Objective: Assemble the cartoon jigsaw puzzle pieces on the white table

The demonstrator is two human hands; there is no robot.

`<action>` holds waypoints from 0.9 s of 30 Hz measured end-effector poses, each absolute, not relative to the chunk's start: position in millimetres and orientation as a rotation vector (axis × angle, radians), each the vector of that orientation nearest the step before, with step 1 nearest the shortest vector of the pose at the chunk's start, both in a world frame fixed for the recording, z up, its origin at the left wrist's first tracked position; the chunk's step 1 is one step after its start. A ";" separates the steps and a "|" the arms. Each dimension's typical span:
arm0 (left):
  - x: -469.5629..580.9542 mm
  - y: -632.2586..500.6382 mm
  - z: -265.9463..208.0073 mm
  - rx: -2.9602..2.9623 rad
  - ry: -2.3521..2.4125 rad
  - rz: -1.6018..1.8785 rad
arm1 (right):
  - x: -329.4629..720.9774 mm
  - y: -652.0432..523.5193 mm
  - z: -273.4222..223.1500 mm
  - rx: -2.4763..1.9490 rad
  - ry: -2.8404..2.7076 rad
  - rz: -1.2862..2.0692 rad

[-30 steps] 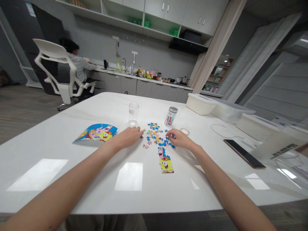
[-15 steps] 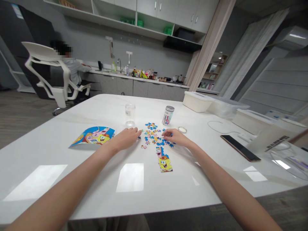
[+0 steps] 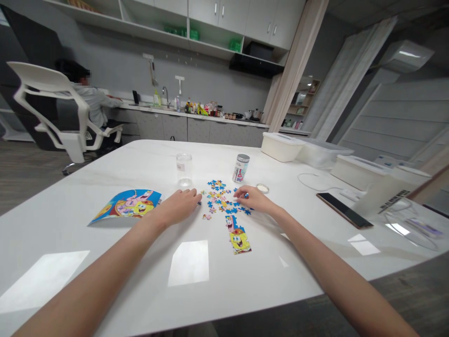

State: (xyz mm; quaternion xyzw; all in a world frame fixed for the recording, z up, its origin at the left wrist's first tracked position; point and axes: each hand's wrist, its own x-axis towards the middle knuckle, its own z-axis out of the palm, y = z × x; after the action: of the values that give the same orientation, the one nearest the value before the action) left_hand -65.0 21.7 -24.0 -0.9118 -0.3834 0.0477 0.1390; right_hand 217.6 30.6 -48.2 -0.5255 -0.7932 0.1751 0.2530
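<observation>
Loose jigsaw pieces, mostly blue with some yellow and pink, lie in a pile between my hands. My left hand rests at the pile's left side, fingers curled down on a small dark blue puzzle piece. Over the right side of the pile, my right hand has its fingers loosely bent and thumb apart, close above blue pieces; nothing shows held. Nearer to me lies a joined puzzle section with a yellow cartoon face. A curved picture sheet with matching cartoon figures lies left of my left hand.
Behind the pile stand a clear jar and a silver-lidded can, with a ring-shaped lid nearby. A phone, cables and storage boxes occupy the right side. A person sits at the far-left counter.
The whole view has shifted slightly, so the table items appear a little further left. Both hands stay at the two sides of the pile, with hardly any change in finger shape.
</observation>
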 end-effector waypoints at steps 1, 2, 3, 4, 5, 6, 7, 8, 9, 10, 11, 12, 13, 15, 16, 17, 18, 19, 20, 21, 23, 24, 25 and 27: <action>-64.3 20.7 -24.0 -2.627 -1.114 0.141 | 218.3 31.2 -48.3 -1.429 -2.153 0.446; -63.6 19.7 -24.2 -2.616 -1.125 0.140 | 219.3 31.7 -48.2 -1.437 -2.145 0.407; -62.7 18.8 -24.7 -2.604 -1.136 0.131 | 220.6 32.3 -48.0 -1.452 -2.131 0.360; -61.9 18.2 -25.4 -2.592 -1.143 0.119 | 222.3 32.7 -47.8 -1.477 -2.114 0.305; -61.2 17.8 -26.3 -2.580 -1.145 0.107 | 224.3 33.0 -47.5 -1.511 -2.096 0.246; -60.7 17.7 -27.2 -2.567 -1.141 0.098 | 226.6 33.2 -47.2 -1.555 -2.078 0.190; -60.4 17.9 -28.2 -2.557 -1.132 0.094 | 229.0 33.3 -47.0 -1.608 -2.062 0.141; -60.4 18.3 -29.0 -2.548 -1.120 0.093 | 231.4 33.4 -46.9 -1.665 -2.049 0.099; -60.7 18.9 -29.5 -2.541 -1.103 0.091 | 233.7 33.5 -46.9 -1.723 -2.038 0.065; -61.2 19.7 -29.7 -2.540 -1.080 0.081 | 235.7 33.7 -46.9 -1.774 -2.032 0.041; -61.7 20.5 -29.6 -2.545 -1.052 0.064 | 237.2 33.9 -46.9 -1.813 -2.030 0.027; -62.3 21.3 -29.1 -2.556 -1.020 0.042 | 238.1 34.1 -47.1 -1.836 -2.030 0.025; -62.7 22.0 -28.4 -2.575 -0.987 0.019 | 238.4 34.4 -47.4 -1.845 -2.032 0.034; -62.7 23.1 -26.6 -2.630 -0.923 -0.012 | 236.8 34.8 -48.5 -1.825 -2.045 0.072; -62.2 23.4 -25.8 -2.660 -0.900 -0.015 | 235.2 34.8 -49.4 -1.795 -2.062 0.094; -61.5 23.5 -25.2 -2.687 -0.881 -0.015 | 233.2 34.7 -50.5 -1.751 -2.090 0.116; -60.7 23.5 -24.9 -2.708 -0.867 -0.018 | 231.1 34.6 -51.7 -1.696 -2.127 0.134; -59.8 23.5 -24.9 -2.720 -0.855 -0.025 | 229.1 34.5 -53.0 -1.638 -2.166 0.147; -59.1 23.5 -25.2 -2.724 -0.842 -0.034 | 227.3 34.5 -54.2 -1.583 -2.199 0.159; -58.6 23.5 -25.8 -2.722 -0.826 -0.045 | 225.9 34.6 -55.0 -1.540 -2.222 0.169; -58.3 23.6 -27.5 -2.716 -0.785 -0.055 | 224.6 35.1 -55.7 -1.492 -2.235 0.186; -58.3 23.5 -28.4 -2.717 -0.766 -0.056 | 224.6 35.5 -55.6 -1.484 -2.229 0.199; -58.3 23.4 -29.5 -2.722 -0.753 -0.059 | 225.0 35.9 -55.4 -1.480 -2.221 0.215; -57.9 23.1 -32.3 -2.731 -0.745 -0.081 | 226.3 36.7 -55.4 -1.482 -2.200 0.247</action>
State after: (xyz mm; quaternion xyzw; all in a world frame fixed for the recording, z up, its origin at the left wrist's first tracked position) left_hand -57.9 23.1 -32.3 -0.9529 -0.2598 -0.0281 0.1542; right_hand 226.3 36.7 -55.4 -0.5405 -0.8023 0.0902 0.2367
